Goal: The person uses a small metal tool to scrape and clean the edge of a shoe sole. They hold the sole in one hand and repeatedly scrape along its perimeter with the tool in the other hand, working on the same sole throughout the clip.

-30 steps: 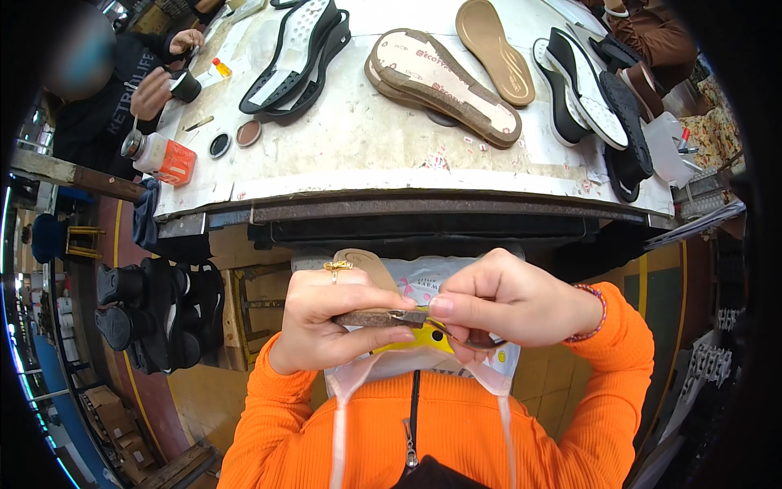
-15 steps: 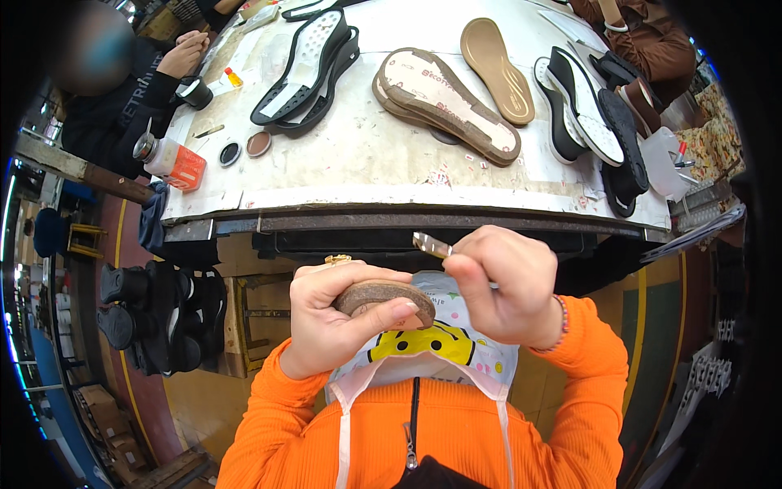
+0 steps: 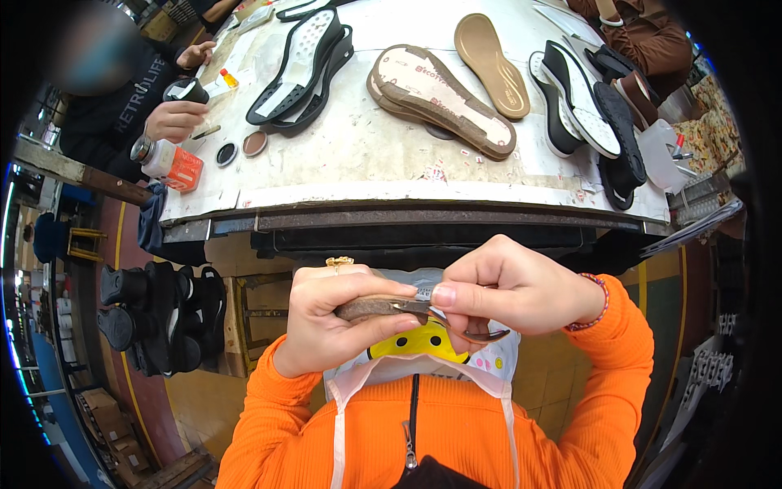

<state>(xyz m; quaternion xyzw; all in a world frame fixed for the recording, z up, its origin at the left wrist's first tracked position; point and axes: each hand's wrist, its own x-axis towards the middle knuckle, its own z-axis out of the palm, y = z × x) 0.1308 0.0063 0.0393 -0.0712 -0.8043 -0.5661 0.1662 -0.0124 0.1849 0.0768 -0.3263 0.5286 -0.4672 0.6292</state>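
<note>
My left hand (image 3: 330, 314) is closed round a brown shoe sole (image 3: 362, 307), thumb below and fingers above, with the sole seen nearly edge-on. My right hand (image 3: 509, 289) pinches at the sole's right end, its thumb and fingertip touching the edge there. A slim dark curved piece (image 3: 486, 336) sticks out under the right fingers; it looks like the handle of a small metal tool, whose tip my fingers hide. Both hands are above my lap, in front of the table's near edge.
On the white table (image 3: 326, 183) lie brown soles (image 3: 444, 102), a tan insole (image 3: 493, 65), black-and-white soles (image 3: 301, 69) and more soles (image 3: 578, 102) at right. A bottle (image 3: 173, 163) and two small round pots stand left. Co-workers sit at both sides. Black soles (image 3: 163, 314) hang lower left.
My right hand has come down and left from above the sole to its right end, and the tool's shiny tip is now hidden. The sole has tilted flatter. The left co-worker's hands have parted.
</note>
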